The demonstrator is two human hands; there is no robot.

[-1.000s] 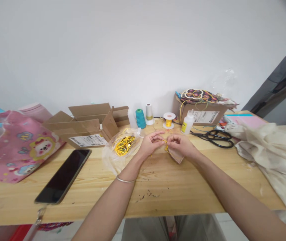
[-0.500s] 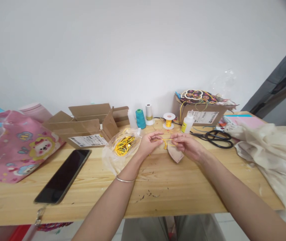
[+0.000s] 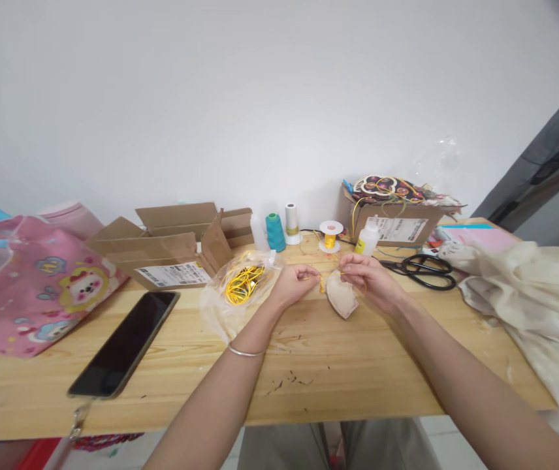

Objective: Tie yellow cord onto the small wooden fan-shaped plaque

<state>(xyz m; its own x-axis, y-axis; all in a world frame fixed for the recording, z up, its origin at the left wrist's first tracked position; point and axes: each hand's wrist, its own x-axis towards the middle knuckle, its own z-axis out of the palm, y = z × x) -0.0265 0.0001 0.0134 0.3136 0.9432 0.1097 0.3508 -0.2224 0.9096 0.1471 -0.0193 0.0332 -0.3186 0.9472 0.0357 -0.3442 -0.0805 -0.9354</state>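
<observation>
A yellow cord [image 3: 321, 284] hangs by the fingertips of my left hand [image 3: 297, 282], which pinches it. My right hand [image 3: 366, 277], a little apart from the left, has its fingers closed on a piece of the same yellow cord. Between and just below the hands is a small beige fabric piece [image 3: 342, 295] with a pointed lower end. Part of its right edge lies behind my right fingers. Whether the cord is fixed to the fabric piece I cannot tell.
Left of my hands lie a plastic bag [image 3: 215, 297] of yellow cord, a phone [image 3: 125, 343] and an open carton [image 3: 172, 254]. Behind stand a teal thread cone [image 3: 275, 232], a yellow cord spool [image 3: 330, 236] and a glue bottle [image 3: 368, 239]. Black scissors [image 3: 426, 270] lie right, beside cream cloth [image 3: 529, 294].
My hands have moved slightly apart, and the cord no longer shows stretched between them. The fabric piece now shows more of its face.
</observation>
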